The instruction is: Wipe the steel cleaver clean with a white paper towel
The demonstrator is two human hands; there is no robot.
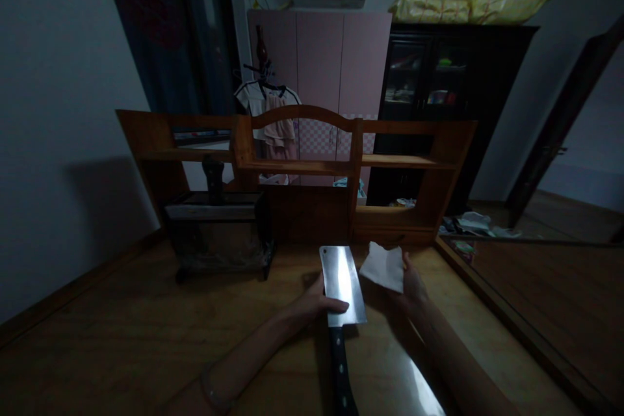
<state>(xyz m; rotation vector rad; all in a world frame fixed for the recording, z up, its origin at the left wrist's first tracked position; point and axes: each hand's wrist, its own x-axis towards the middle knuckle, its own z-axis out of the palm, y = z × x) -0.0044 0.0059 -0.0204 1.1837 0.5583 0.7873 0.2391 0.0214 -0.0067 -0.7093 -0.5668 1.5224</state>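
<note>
In the head view my left hand (319,302) grips a cleaver (341,276) by its blade, the thumb lying across the shiny steel. The black riveted handle points down toward me, past the bottom of the view. To its right, my right hand (413,283) holds a white paper towel (384,266) by its right edge, the fingers mostly hidden behind it. The towel is close to the blade's right edge but apart from it. Both hands are above the wooden desk (273,364).
A dark knife block (219,234) with a black-handled knife (213,179) in it stands at the desk's back left. Along the back runs a wooden shelf unit (302,167). A raised wooden edge (502,322) borders the desk on the right.
</note>
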